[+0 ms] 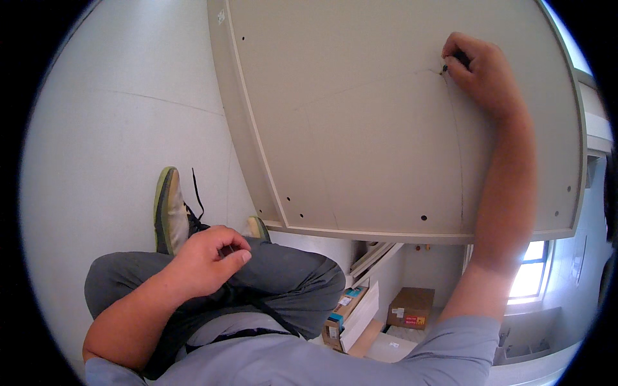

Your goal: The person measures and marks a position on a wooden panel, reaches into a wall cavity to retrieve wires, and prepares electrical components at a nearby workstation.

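You had a large beige panel [360, 128] before you, its raised rim [254, 148] running down the left edge and small drilled holes dotted near the borders (faint pencil lines crossed its face). Your pencil tip [443, 68] touched it near the upper right.
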Available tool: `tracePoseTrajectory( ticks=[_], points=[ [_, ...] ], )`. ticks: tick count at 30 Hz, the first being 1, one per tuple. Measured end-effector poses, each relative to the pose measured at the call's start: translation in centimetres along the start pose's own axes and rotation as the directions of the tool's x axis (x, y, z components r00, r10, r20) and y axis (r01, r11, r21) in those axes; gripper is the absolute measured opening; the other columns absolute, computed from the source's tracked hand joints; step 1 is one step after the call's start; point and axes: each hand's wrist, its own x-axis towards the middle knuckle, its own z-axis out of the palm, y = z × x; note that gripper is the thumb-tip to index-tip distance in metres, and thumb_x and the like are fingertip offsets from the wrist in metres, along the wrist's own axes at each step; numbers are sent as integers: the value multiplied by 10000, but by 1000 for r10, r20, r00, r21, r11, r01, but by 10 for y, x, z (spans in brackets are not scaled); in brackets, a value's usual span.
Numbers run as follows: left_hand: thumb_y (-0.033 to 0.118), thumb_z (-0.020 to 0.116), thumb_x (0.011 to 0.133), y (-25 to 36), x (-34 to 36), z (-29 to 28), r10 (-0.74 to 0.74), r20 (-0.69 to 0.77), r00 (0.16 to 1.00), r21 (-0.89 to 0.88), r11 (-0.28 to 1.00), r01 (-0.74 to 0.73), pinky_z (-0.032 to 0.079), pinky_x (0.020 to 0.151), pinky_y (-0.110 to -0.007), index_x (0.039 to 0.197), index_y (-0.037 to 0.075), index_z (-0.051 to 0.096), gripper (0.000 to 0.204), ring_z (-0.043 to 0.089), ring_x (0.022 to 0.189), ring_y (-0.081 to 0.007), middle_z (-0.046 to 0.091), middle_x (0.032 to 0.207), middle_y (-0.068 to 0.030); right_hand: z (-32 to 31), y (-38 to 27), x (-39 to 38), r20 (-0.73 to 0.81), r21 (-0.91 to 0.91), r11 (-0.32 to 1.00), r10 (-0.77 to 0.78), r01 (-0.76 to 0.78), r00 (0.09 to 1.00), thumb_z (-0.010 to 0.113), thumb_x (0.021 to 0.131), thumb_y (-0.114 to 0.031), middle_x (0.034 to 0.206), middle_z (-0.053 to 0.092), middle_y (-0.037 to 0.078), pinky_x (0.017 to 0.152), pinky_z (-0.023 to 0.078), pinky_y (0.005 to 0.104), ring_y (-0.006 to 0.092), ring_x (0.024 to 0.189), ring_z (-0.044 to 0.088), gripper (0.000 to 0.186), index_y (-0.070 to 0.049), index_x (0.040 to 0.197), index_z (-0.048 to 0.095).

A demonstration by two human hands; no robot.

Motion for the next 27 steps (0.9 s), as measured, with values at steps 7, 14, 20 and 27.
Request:
tracePoseTrajectory(
  ticks=[7, 14, 20, 27],
  points=[
    [163, 707, 942, 0, 0, -1, -21, 13, 1000, -16, 1000, 22, 523, 733, -318, 1037, 34, 695, 161, 618, 810, -151, 649, 944, -72, 0, 0, 4, 60, -8, 1000, 28, -27, 998, 650, 874, -129, 761, 687, 155, 665, 519, 395, 269, 670, 650, 120, -22, 928, 651],
    [187, 716, 933, -1, 1, -2, -10, 17, 1000, 4, 1000, 10, 530, 746, -327, 1061, 25, 705, 207, 637, 832, -182, 665, 973, -106, 2, -3, 6, 72, -12, 999, 37, -36, 997, 658, 880, -128, 776, 699, 156, 672, 525, 400, 287, 688, 672, 122, -27, 949, 668],
    [180, 700, 944, 0, 1, -2, -1, 12, 1000, -6, 1000, 1, 523, 752, -322, 1050, 35, 695, 180, 619, 845, -167, 641, 965, -83, 5, -5, 7, 71, -3, 999, 47, -47, 996, 667, 881, -129, 792, 704, 159, 683, 531, 398, 285, 703, 677, 120, -27, 943, 677],
    [175, 695, 945, 2, -1, -4, -8, 27, 1000, -2, 1000, 8, 528, 767, -334, 1046, 30, 694, 176, 631, 864, -180, 645, 975, -93, 3, -6, 7, 90, -51, 998, 34, -30, 995, 682, 886, -129, 801, 728, 125, 694, 538, 371, 244, 711, 682, 122, -31, 958, 692]
  ],
)
